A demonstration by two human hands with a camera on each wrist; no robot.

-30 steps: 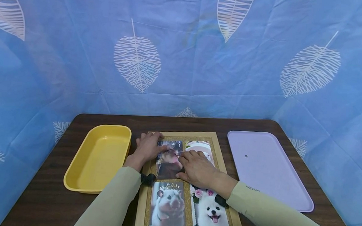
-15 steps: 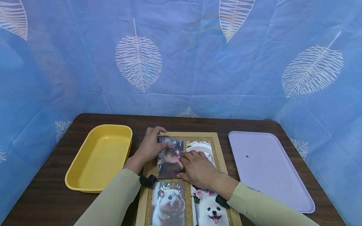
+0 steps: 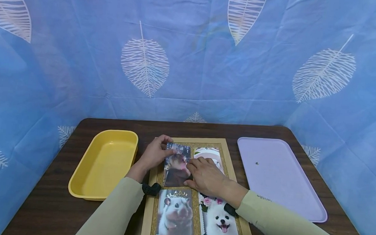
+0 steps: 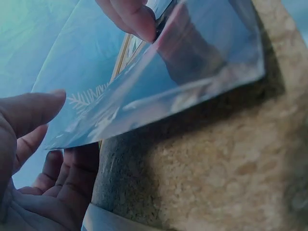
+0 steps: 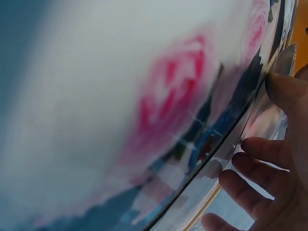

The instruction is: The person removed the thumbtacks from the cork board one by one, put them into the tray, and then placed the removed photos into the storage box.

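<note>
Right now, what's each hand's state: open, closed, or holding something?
Left hand: open, at one corner of the glossy dark-and-pink photo.
Right hand: touching that photo; grip can't be told.

From my remote place I can read no word, number or brand in these views. Only in the head view I see a short row of small dark marks [image 3: 264, 198], like lettering, at the upper edge of the right sleeve [image 3: 284, 216] near its cuff; it is too small to read.
</note>
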